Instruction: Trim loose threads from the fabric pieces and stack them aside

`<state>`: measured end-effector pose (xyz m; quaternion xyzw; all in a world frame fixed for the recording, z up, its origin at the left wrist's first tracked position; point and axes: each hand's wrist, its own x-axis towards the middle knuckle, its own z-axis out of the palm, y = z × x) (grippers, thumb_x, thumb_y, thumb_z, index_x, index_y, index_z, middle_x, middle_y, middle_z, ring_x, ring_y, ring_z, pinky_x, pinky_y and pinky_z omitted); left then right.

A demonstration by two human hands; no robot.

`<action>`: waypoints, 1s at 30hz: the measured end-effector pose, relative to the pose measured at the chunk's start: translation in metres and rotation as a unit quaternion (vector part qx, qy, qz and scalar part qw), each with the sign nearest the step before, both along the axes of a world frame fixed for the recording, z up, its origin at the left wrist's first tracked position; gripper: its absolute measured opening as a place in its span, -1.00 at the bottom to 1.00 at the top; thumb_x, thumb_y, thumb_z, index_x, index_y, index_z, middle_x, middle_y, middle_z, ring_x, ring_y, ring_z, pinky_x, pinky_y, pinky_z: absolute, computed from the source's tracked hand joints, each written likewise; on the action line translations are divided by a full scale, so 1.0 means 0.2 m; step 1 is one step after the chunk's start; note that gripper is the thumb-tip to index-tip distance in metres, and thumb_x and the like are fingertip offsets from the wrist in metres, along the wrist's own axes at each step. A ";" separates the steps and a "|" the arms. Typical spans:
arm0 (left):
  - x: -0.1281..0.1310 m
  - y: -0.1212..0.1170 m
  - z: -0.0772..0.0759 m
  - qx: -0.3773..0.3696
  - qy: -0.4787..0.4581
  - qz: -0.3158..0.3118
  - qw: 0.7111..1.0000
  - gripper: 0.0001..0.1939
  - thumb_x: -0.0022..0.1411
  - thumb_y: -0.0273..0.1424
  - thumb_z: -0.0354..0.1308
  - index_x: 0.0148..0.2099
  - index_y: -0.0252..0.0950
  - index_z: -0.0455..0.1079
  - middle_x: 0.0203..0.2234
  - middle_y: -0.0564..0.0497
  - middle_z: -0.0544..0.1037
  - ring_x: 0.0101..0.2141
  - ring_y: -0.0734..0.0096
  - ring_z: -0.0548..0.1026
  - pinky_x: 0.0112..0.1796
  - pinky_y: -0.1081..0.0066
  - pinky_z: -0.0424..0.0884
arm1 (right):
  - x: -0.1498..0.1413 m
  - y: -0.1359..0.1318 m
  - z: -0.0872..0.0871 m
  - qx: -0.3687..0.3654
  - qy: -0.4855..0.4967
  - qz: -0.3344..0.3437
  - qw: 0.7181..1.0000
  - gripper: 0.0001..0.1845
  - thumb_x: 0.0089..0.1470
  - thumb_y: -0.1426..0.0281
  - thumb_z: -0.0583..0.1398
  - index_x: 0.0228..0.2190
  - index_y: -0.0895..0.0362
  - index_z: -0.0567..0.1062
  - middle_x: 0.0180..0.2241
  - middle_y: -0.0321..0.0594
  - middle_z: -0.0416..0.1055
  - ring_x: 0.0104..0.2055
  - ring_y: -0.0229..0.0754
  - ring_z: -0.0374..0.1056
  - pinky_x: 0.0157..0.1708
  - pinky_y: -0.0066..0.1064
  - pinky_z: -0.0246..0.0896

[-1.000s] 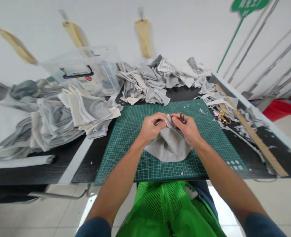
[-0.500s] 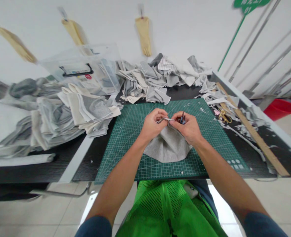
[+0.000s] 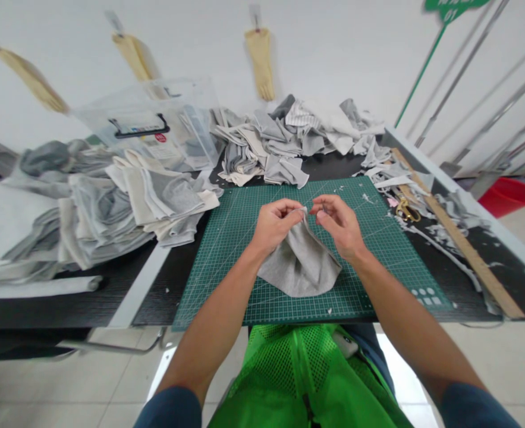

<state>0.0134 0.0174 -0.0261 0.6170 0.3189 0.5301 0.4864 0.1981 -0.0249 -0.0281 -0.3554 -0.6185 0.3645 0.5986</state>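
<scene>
A piece of grey fabric (image 3: 304, 267) hangs gathered from my left hand (image 3: 277, 224), its lower part spread over the green cutting mat (image 3: 226, 249). My left thumb and fingers pinch its top edge. Just right of that pinch is my right hand (image 3: 339, 224), apart from the cloth, with thumb and forefinger separated. Small thread snips are tucked in its curled fingers; only a dark sliver of them shows now.
Stacked grey and cream fabric pieces (image 3: 168, 196) lie on the left, before a clear plastic box (image 3: 141, 128). More cloth (image 3: 284, 139) is heaped behind the mat. On the right are gold-handled scissors (image 3: 407, 211), scraps and a wooden ruler (image 3: 462, 241).
My right hand has let go of the fabric's top edge and moved slightly right. The fabric now hangs from my left hand alone, its right side dropped, and the snips are less visible.
</scene>
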 end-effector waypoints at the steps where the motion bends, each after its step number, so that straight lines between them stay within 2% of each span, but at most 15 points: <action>1: 0.00 0.00 0.00 -0.007 -0.006 0.004 1.000 -0.82 0.10 -0.30 0.45 -0.26 -0.26 0.64 -0.51 0.07 0.57 -0.50 0.53 0.40 -0.44 0.47 0.27 | 0.00 0.00 -0.01 0.012 -0.016 -0.016 1.000 -0.61 0.27 0.09 0.27 0.01 0.03 0.49 -0.14 -0.18 0.55 -0.15 -0.13 0.47 -0.12 -0.25 0.39; 5: 0.01 0.01 -0.01 -0.032 -0.025 0.017 0.999 -0.80 0.06 -0.28 0.48 -0.27 -0.26 0.66 -0.51 0.07 0.57 -0.51 0.52 0.40 -0.45 0.46 0.29 | 0.00 0.01 -0.01 0.068 -0.119 -0.089 0.987 -0.59 0.28 0.10 0.25 0.05 0.04 0.51 -0.04 -0.10 0.57 -0.03 -0.03 0.50 0.01 -0.15 0.41; 8: 0.01 0.01 -0.01 -0.044 -0.027 0.021 0.998 -0.78 0.04 -0.27 0.49 -0.28 -0.26 0.67 -0.48 0.05 0.61 -0.49 0.50 0.43 -0.43 0.44 0.33 | -0.01 0.00 0.01 0.106 -0.191 -0.137 0.966 -0.64 0.29 0.17 0.22 0.05 0.04 0.56 -0.08 -0.10 0.59 -0.10 -0.04 0.51 -0.05 -0.16 0.44; 11: 0.01 0.01 0.00 -0.051 -0.034 0.022 0.998 -0.79 0.04 -0.27 0.48 -0.29 -0.27 0.68 -0.44 0.03 0.64 -0.45 0.48 0.47 -0.39 0.44 0.37 | -0.02 -0.01 0.01 0.141 -0.221 -0.164 0.951 -0.67 0.29 0.24 0.23 0.04 0.03 0.59 -0.12 -0.10 0.61 -0.14 -0.05 0.50 -0.08 -0.16 0.46; 15: 0.01 0.00 0.01 -0.059 -0.038 0.019 0.997 -0.78 0.03 -0.27 0.48 -0.27 -0.26 0.68 -0.41 0.01 0.67 -0.44 0.46 0.49 -0.37 0.42 0.39 | -0.02 0.00 0.00 0.174 -0.230 -0.181 0.940 -0.67 0.31 0.26 0.23 0.04 0.03 0.61 -0.10 -0.06 0.62 -0.08 -0.02 0.52 -0.01 -0.11 0.47; 21: 0.02 -0.01 0.00 -0.061 -0.049 0.002 0.997 -0.76 0.02 -0.26 0.51 -0.27 -0.26 0.69 -0.40 0.00 0.67 -0.42 0.47 0.50 -0.34 0.42 0.40 | -0.01 0.01 -0.02 0.203 -0.244 -0.193 0.929 -0.69 0.33 0.27 0.23 0.05 0.03 0.63 -0.08 -0.06 0.64 -0.05 -0.01 0.53 0.00 -0.11 0.48; 30: 0.02 -0.02 0.00 -0.086 -0.064 -0.011 0.994 -0.61 -0.10 -0.18 0.58 -0.25 -0.28 0.67 -0.50 0.05 0.58 -0.50 0.52 0.41 -0.45 0.45 0.31 | -0.02 0.00 0.01 0.193 -0.244 -0.178 0.934 -0.70 0.37 0.29 0.18 0.01 0.02 0.65 -0.12 -0.08 0.65 -0.08 0.00 0.53 -0.01 -0.08 0.46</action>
